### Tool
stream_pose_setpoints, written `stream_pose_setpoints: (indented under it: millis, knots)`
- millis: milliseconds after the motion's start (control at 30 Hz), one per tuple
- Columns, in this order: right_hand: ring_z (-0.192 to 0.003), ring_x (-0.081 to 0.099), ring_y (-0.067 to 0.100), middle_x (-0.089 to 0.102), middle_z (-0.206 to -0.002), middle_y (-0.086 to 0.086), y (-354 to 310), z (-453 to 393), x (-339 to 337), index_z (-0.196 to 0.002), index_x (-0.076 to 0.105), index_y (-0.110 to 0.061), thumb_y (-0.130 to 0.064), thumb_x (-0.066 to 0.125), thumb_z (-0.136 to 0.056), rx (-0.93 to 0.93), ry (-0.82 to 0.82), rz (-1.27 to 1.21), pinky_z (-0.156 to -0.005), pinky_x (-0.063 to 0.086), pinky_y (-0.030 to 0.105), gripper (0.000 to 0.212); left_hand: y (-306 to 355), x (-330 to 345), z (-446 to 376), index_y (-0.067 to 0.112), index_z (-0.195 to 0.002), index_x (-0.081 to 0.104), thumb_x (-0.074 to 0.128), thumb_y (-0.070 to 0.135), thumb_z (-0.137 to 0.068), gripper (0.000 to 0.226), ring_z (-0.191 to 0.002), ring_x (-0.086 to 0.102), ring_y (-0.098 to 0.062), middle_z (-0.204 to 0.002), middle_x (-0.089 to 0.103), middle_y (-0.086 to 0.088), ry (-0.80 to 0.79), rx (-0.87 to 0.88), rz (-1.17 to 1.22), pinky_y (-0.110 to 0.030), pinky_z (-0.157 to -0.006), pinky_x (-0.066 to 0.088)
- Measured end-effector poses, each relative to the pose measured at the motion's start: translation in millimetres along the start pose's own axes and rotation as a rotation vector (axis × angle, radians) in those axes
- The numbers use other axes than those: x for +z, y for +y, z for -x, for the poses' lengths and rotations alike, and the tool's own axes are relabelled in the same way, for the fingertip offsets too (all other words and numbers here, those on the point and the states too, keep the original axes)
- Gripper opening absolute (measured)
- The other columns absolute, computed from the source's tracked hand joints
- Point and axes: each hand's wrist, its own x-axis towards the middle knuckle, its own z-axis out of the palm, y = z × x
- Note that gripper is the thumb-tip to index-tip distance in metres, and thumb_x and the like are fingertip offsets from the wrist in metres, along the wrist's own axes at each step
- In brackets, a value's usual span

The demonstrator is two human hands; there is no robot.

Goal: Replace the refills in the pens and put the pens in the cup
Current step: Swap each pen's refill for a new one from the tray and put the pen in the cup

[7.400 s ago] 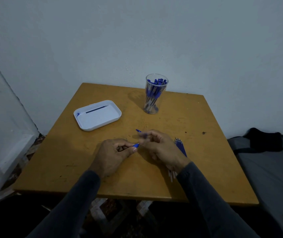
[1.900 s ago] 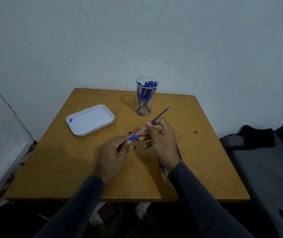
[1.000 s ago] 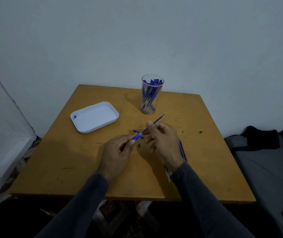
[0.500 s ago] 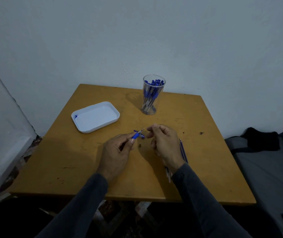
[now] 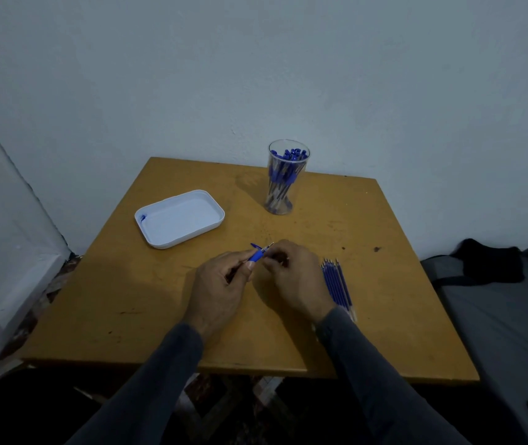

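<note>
Half a second ago a short length of refill tip still showed between the hands; now only a tiny metal point sticks out past the blue collar of the pen (image 5: 258,253), and the right hand (image 5: 291,277) has closed in until its fingertips meet the pen's front end. Nearly two seconds back the whole slim refill stood out long and slanted above the right hand, so it has since gone almost fully into the barrel. The left hand (image 5: 221,284) keeps its grip clamped on the pen, thumb and curled fingers round the barrel just behind the blue collar, with the pen tilted up and away over the middle of the table (image 5: 147,300). The right hand's grip looks pinched on the tip end, though the contact is small and dim, so I cannot be sure which part it holds. A small blue piece (image 5: 254,245) lies on the table just beyond the pen tip. The spare refills (image 5: 336,284), thin blue tubes with pale points, lie in a neat parallel bundle just right of the right hand, partly hidden by the sleeve. The cup (image 5: 283,178) is clear, tall and slightly flared, packed with blue-capped pens, standing at the far edge. The white tray (image 5: 201,228), a smooth rounded rectangle with a shallow rim, sits to the far left with a blue speck in one corner. The table is a worn, scuffed ochre wood square.
</note>
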Motion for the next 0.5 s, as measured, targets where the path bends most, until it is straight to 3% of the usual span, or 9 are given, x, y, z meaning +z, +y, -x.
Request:
stream_pose_setpoints:
  millis: [67, 167, 367, 500]
  knots:
    - [-0.067, 0.058, 0.010, 0.067, -0.086, -0.002, -1, -3, -9, -0.090, 0.067, -0.024, -0.011, 0.065, -0.098, 0.084, 0.082, -0.330, -0.059, 0.045, 0.025, 0.015, -1, 0, 0, 0.035, -0.122, 0.063, 0.060, 0.019, -0.100, 0.027, -0.088, 0.066, -0.007, -0.097, 0.070, 0.016, -0.003, 0.014, -0.012, -0.016, -0.073, 0.054]
    - [-0.045, 0.047, 0.013, 0.065, -0.084, 0.017, -7, -5, -27, -0.101, 0.067, -0.006, -0.004, 0.060, -0.101, 0.139, 0.059, -0.630, -0.040, 0.034, 0.022, 0.008, -2, 1, -1, 0.035, -0.121, 0.064, 0.061, 0.021, -0.100, 0.026, -0.087, 0.067, -0.009, -0.096, 0.070, 0.013, 0.004, 0.026, -0.019, -0.017, -0.073, 0.055]
    - [-0.045, 0.044, 0.012, 0.071, -0.088, 0.011, -6, -4, -37, -0.104, 0.067, -0.004, -0.004, 0.061, -0.101, 0.128, -0.104, -0.631, -0.037, 0.029, 0.019, 0.007, -3, 1, -1, 0.024, -0.124, 0.069, 0.061, 0.020, -0.099, 0.026, -0.087, 0.066, -0.007, -0.094, 0.070, 0.013, 0.001, 0.031, -0.019, -0.015, -0.072, 0.053]
    - [-0.044, 0.042, 0.011, 0.068, -0.078, 0.003, -5, -3, -36, -0.102, 0.068, -0.003, -0.004, 0.062, -0.100, 0.129, -0.143, -0.603, -0.037, 0.030, 0.020, 0.007, -4, 1, -1, 0.027, -0.123, 0.068, 0.061, 0.020, -0.099, 0.026, -0.085, 0.065, -0.007, -0.092, 0.069, 0.013, -0.017, 0.046, -0.039, -0.016, -0.071, 0.053]
